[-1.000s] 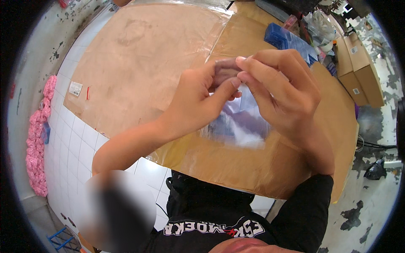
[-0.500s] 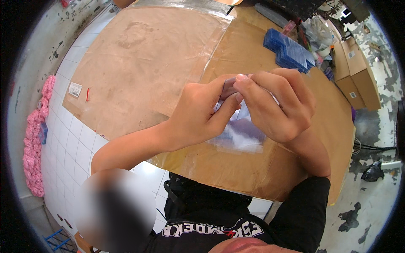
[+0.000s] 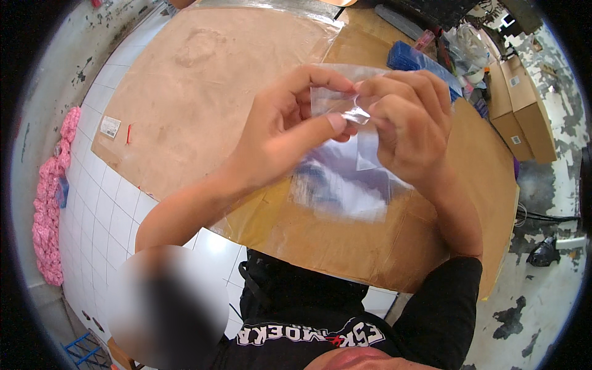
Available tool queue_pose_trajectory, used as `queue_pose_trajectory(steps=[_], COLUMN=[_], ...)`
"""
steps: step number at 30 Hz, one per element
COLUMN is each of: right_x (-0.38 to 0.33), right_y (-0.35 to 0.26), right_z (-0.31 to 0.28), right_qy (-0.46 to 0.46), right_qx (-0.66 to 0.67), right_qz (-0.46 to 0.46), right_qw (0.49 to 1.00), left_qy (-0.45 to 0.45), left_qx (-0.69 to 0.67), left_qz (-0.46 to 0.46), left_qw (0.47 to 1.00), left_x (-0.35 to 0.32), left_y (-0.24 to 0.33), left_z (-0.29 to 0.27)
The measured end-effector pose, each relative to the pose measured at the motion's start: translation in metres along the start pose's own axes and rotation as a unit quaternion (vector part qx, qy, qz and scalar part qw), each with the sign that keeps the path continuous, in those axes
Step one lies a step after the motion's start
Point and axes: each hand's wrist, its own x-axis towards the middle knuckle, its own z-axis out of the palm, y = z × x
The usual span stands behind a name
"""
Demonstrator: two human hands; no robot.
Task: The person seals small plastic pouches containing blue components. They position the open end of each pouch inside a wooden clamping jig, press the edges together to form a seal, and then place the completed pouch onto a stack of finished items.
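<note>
Over the cardboard-covered table, both hands grip a thin, shiny clear plastic sleeve (image 3: 330, 98). My left hand (image 3: 277, 126) pinches its left side, thumb in front and fingers behind. On the other side, the curled fingers of my right hand (image 3: 416, 129) close on it, slightly smeared by motion. The plastic is creased and catches the light between the two thumbs. Beneath the hands lies a loose pile of clear plastic sleeves (image 3: 354, 197), partly covered by them. Whether anything is inside the held sleeve, I cannot tell.
Brown cardboard (image 3: 203, 98) covers the table. At the back right are blue film-covered pieces (image 3: 404, 57), a crumpled clear bag (image 3: 465, 46) and a cardboard box (image 3: 524, 111). Pink bubble wrap (image 3: 49, 209) lies by the left wall. A blurred round patch (image 3: 169, 308) hides the lower left.
Both hands have risen slightly and drawn apart at the fingertips. More of the clear sleeve now shows, spread between and behind them. The pile below is less covered.
</note>
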Motion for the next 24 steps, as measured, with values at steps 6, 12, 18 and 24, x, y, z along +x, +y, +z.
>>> queue_pose_trajectory(steps=[6, 12, 18, 24], right_x=[-0.01, -0.01, 0.005, -0.034], right_y=[0.021, 0.028, 0.0, -0.015], right_z=[-0.009, -0.064, -0.035, 0.026], right_qy=[0.147, 0.079, -0.168, -0.308], right_qx=[0.24, 0.151, 0.184, 0.133], right_qz=[0.091, 0.102, 0.211, 0.212], right_qw=[0.955, 0.98, 0.945, 0.918], left_qy=[0.074, 0.196, 0.271, 0.273], left_qx=[-0.063, 0.108, 0.107, 0.122], left_qz=[-0.057, 0.021, 0.033, 0.057], left_qw=[0.994, 0.974, 0.956, 0.952], left_x=[0.005, 0.024, 0.027, 0.029], left_y=[0.008, -0.007, 0.001, 0.004], left_z=[-0.006, -0.038, -0.048, -0.03])
